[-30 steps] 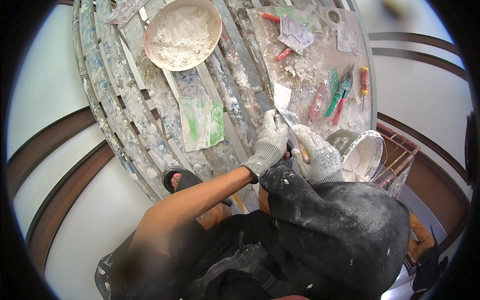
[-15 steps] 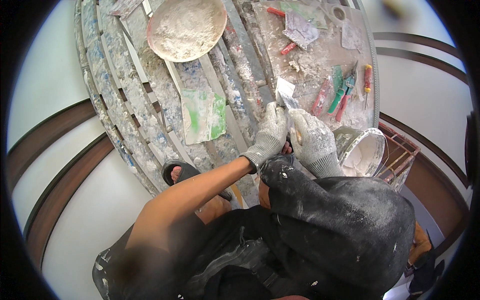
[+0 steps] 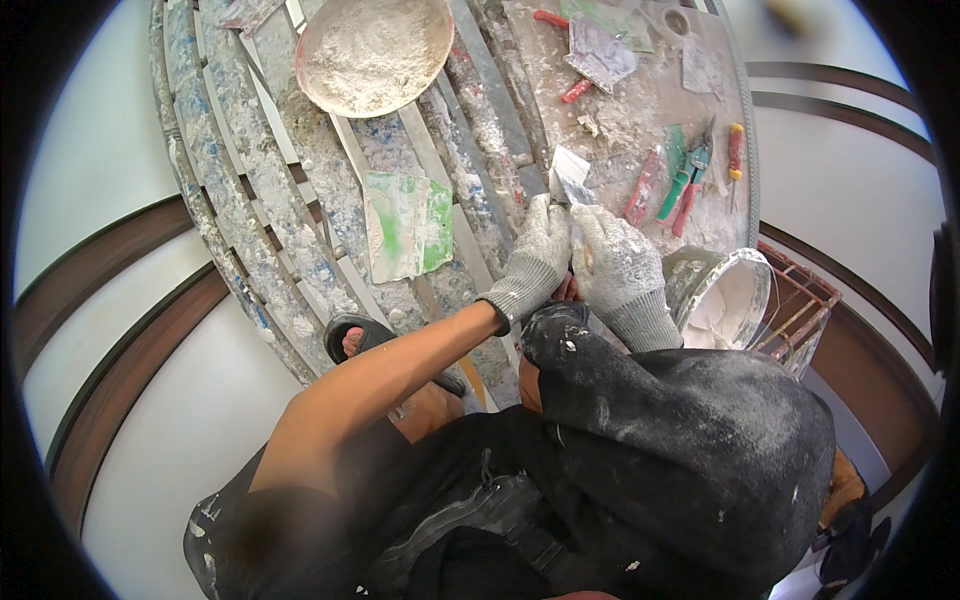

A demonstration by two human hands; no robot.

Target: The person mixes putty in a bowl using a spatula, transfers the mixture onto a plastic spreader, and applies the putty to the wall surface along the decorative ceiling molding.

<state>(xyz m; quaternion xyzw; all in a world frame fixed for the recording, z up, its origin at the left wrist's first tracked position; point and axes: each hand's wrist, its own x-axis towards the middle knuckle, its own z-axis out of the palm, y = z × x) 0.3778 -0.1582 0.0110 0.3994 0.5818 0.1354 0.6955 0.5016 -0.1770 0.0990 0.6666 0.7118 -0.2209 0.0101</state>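
Both your gloved hands meet out in front of your raised right knee (image 3: pixel 565 345), right beside each other. Your left hand (image 3: pixel 535 250) has its fingers closed around the base of a white blade (image 3: pixel 569 163), no slack showing. Your right hand (image 3: pixel 620 275) curls in from the other side, fingers bent in around a grey blade (image 3: pixel 577 191) that lies against the white one. Whether those are two tools or parts of one, I can't tell; your gloves cover whatever is below. Both blades point up and away from you, over the near left edge of the board (image 3: pixel 620 125).

Just right of your right hand, there's the bucket (image 3: pixel 684 285), tilted, pale paste (image 3: pixel 712 315) inside. Over on the board lie your snips (image 3: pixel 693 178), green and red handles apart, with the screwdriver (image 3: pixel 736 150) to their right. Left of your hands, a green-and-white sheet (image 3: pixel 408 228) lies flat on the slats (image 3: pixel 225 120), and beyond it sits the basin (image 3: pixel 306 62), holding white powder (image 3: pixel 375 50).
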